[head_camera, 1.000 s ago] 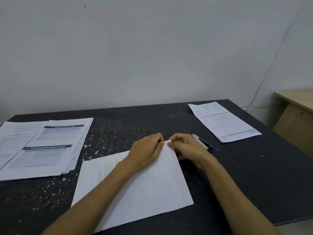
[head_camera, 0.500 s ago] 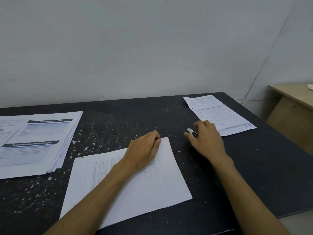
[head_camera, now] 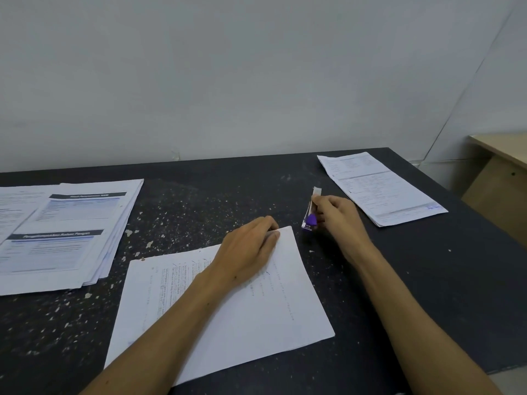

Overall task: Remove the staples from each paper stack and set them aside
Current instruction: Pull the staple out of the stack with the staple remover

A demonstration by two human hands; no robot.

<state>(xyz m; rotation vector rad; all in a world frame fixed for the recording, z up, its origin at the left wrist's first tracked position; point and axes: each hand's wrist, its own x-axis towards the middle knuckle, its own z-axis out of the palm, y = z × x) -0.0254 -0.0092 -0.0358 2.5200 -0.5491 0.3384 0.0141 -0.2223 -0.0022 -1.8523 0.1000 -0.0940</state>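
Observation:
A white paper stack [head_camera: 256,317] lies on the dark table in front of me, turned at an angle. My left hand [head_camera: 248,252] rests on its far corner, fingers bent down on the paper. Just right of that corner my right hand [head_camera: 336,218] grips a small silver and purple stapler [head_camera: 310,215], lifted and tilted with its metal end pointing away from me. No staple is visible at this distance.
A thick pile of printed papers [head_camera: 62,235] lies at the left of the black table [head_camera: 427,280]. A single printed stack [head_camera: 379,186] sits at the far right corner. A wooden desk [head_camera: 502,172] stands beyond the right edge.
My right hand left the paper's corner, reached right to the stapler on the table, and now holds it raised. My left hand stayed on the corner.

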